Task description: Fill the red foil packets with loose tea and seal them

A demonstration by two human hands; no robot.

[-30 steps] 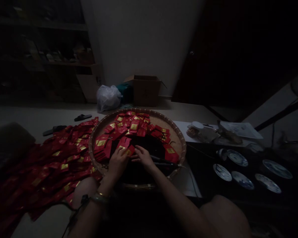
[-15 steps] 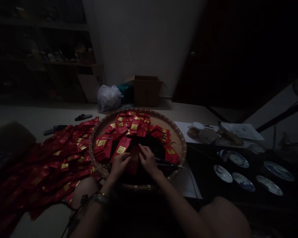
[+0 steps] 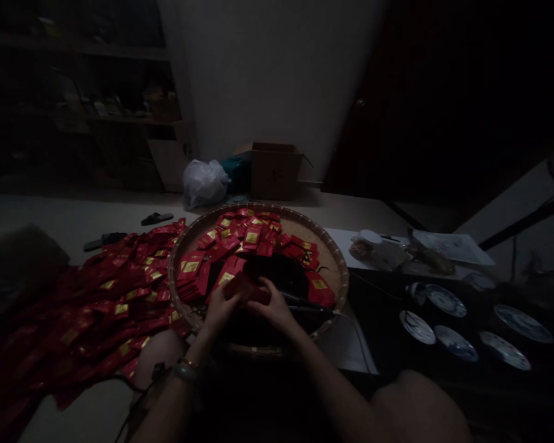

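Note:
The room is dim. A round woven basket tray point(image 3: 337, 264) lies in front of me, holding several red packets with gold labels point(image 3: 252, 237) and a dark heap point(image 3: 281, 274) in its middle. My left hand point(image 3: 219, 307) and my right hand point(image 3: 272, 307) meet over the tray's near side, fingers closed together on one red packet point(image 3: 244, 289) held between them. A bracelet sits on my left wrist. A dark slim tool point(image 3: 305, 303) with a cord lies on the tray just right of my right hand.
A big spread of red packets point(image 3: 96, 307) covers the floor at left. Several blue-and-white saucers point(image 3: 436, 300) lie on a dark surface at right, beyond them jars and papers point(image 3: 378, 249). A cardboard box point(image 3: 272, 169), a plastic bag point(image 3: 203, 183) and slippers point(image 3: 156, 218) lie farther back.
Both hands drew back from the packet pile toward me and came together, lifting one red packet between them above the tray's near part.

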